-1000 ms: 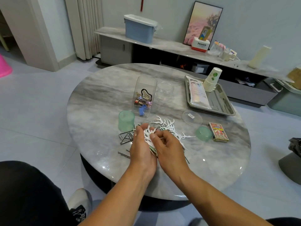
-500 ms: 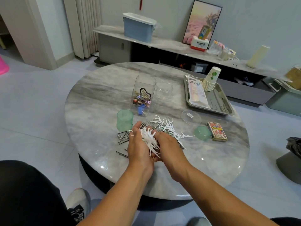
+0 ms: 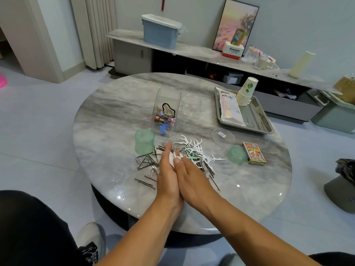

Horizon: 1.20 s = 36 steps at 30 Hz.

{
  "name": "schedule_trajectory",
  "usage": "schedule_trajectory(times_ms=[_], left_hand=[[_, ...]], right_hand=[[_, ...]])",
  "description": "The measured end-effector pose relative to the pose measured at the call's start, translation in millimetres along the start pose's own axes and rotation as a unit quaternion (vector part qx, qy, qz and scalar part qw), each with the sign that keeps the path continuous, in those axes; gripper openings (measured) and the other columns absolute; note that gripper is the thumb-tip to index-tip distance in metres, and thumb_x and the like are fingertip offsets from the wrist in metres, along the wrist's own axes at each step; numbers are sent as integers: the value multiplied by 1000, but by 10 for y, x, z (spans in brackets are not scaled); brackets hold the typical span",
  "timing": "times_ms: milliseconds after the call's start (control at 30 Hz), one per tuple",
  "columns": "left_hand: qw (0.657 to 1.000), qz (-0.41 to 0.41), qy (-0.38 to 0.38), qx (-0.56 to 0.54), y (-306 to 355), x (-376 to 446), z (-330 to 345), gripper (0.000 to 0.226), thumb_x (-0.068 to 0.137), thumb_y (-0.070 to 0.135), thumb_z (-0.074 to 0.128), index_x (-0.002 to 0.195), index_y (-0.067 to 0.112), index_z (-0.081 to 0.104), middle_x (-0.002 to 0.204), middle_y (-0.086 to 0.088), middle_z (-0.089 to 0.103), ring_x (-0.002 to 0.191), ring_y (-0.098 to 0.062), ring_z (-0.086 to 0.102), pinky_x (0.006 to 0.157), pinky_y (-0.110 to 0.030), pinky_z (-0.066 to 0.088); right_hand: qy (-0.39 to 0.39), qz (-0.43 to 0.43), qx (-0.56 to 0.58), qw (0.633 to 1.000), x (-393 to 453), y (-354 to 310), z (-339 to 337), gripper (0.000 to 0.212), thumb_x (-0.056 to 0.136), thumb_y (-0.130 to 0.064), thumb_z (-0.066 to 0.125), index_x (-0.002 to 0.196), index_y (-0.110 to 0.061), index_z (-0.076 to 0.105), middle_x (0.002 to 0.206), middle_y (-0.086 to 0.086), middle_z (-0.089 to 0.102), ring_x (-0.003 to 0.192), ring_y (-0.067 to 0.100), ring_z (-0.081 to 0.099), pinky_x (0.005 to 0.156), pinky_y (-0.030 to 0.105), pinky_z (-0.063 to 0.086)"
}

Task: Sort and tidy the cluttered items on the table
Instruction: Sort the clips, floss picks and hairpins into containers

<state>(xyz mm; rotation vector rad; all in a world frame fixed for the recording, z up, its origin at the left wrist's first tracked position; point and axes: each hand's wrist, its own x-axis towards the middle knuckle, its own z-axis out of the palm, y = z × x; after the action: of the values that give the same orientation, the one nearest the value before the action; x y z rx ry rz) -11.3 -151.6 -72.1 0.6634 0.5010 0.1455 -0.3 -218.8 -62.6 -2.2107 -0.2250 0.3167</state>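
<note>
A bundle of white floss picks sits between my two hands over the round marble table. My left hand holds the bundle. Palm to palm against it, my right hand presses flat with straight fingers. More loose floss picks lie just beyond my fingers. Black bobby pins and paper clips are scattered to the left and under my hands. A translucent green cup stands to the left, and its green lid lies to the right.
A clear box of hair clips and a clear round jar stand behind the pile, with a clear lid and a card box to the right. At back right a steel tray holds paper cups and a packet.
My hands have closed together palm to palm around the bundle. The splayed picks that stood out between them are now mostly hidden.
</note>
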Motion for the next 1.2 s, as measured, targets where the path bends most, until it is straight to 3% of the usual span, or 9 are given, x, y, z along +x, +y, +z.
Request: schedule_trajectory(times_ms=[200,467,600,700,833,933,1000,1100,1200], left_hand=[[996,32,-24,85,-90,0,1,39,106,41,43,144,50,46,148,8,52,129,-11,56,115,-38,40],[994,41,-42,91,-165,3,31,41,107,36,46,138,61,41,148,10,51,123,-5,59,98,-28,49],[996,1,-28,84,-81,14,91,41,102,59,40,134,40,59,129,12,65,106,-4,66,70,-21,54],[996,-6,-61,65,6,84,123,54,101,66,31,117,28,67,105,2,78,104,-17,72,98,-38,51],[992,16,-79,96,98,91,130,39,104,54,26,92,37,60,74,19,74,87,-3,68,93,-29,45],[985,12,-75,154,70,71,114,46,95,63,43,85,36,78,91,8,73,93,-12,65,78,-28,52],[975,21,-63,212,-31,67,129,43,101,58,41,128,36,67,128,7,63,113,-10,60,76,-21,51],[951,98,-56,287,-118,6,117,43,109,40,33,152,44,34,152,17,39,134,1,38,110,-23,36],[935,121,-61,329,-158,-10,71,44,110,37,32,152,46,31,161,13,33,144,-2,32,123,-33,26]], right_hand=[[52,8,59,997,68,48,15,39,109,-38,31,108,-19,65,105,-4,68,101,11,63,91,34,48],[72,23,124,989,109,37,-40,41,106,-42,42,82,-13,59,81,4,67,79,19,65,78,41,52],[37,83,201,975,166,63,-74,39,104,-44,47,90,-9,56,69,11,57,53,21,55,53,37,45],[1,141,311,940,219,54,-184,25,108,-35,46,100,-13,54,62,3,38,43,11,26,39,21,23],[-29,157,364,918,274,56,-267,28,109,-33,43,93,-13,54,61,2,40,43,9,22,36,19,17],[-39,139,326,934,264,36,-257,33,109,-36,41,92,-12,56,63,4,45,44,10,28,39,20,23],[-23,123,269,955,269,40,-203,38,108,-38,40,103,-8,61,77,12,61,56,16,48,50,25,39],[-2,103,276,956,281,58,-114,37,107,-33,42,121,-7,64,115,13,70,90,20,64,77,37,54],[30,123,275,953,309,98,-82,34,109,-32,36,106,-17,66,111,4,72,99,11,67,81,28,54]])
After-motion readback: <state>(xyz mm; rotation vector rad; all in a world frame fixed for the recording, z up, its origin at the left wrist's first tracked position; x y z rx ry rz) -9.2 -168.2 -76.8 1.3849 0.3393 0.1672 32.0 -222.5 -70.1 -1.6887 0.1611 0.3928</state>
